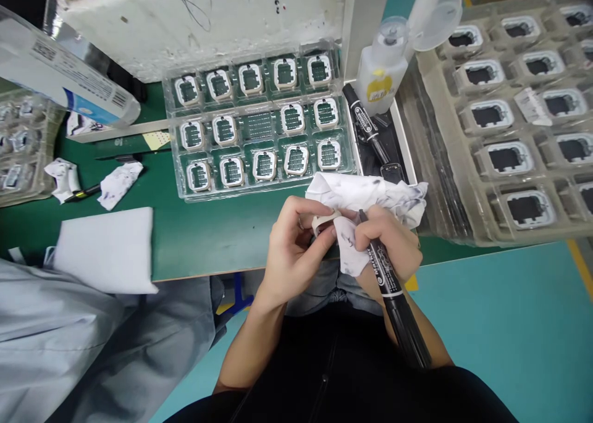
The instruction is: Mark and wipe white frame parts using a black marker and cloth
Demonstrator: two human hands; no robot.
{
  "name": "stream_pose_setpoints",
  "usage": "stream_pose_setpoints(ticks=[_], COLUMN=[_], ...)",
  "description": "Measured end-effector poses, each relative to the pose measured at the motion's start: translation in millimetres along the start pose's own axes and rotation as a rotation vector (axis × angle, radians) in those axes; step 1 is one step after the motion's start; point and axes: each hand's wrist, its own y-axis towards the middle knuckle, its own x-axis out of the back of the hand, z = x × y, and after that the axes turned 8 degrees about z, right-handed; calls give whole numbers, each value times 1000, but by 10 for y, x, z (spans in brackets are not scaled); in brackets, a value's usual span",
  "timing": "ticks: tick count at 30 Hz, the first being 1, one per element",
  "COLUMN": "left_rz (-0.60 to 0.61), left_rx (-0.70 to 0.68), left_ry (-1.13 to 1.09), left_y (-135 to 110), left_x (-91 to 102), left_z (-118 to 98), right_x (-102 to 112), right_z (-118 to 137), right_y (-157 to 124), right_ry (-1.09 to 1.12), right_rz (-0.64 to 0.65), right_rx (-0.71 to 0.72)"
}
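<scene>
My left hand (291,244) is closed around a small white frame part (323,220), pinching it between thumb and fingers at the table's front edge. My right hand (386,238) grips a black marker (391,287) with its tip against that part, and also holds a crumpled, ink-stained white cloth (365,194). Just beyond my hands lies a clear plastic tray (259,126) with several white-framed parts in its pockets; one pocket in the middle row has no part.
A squeeze bottle (382,71) and a second black marker (365,123) stand behind the cloth. Stacked trays of dark parts (514,114) fill the right. A white pad (109,247), cloth scraps (118,182) and another person's grey sleeve (55,343) are at left.
</scene>
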Motion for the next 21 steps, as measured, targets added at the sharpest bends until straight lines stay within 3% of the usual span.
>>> stream_pose_setpoints(ticks=[5,16,21], left_rz=[12,5,88], left_rx=[-32,127,181], left_ry=[-31,-105,-200], left_y=[24,19,64], left_x=[-13,-33,13], left_z=[-9,-100,-148], right_x=[-35,68,108], right_z=[12,21,64], right_y=[-22,45,107], right_ry=[4,43,92], right_rz=[-38,42,64], right_rx=[-22,-59,-102])
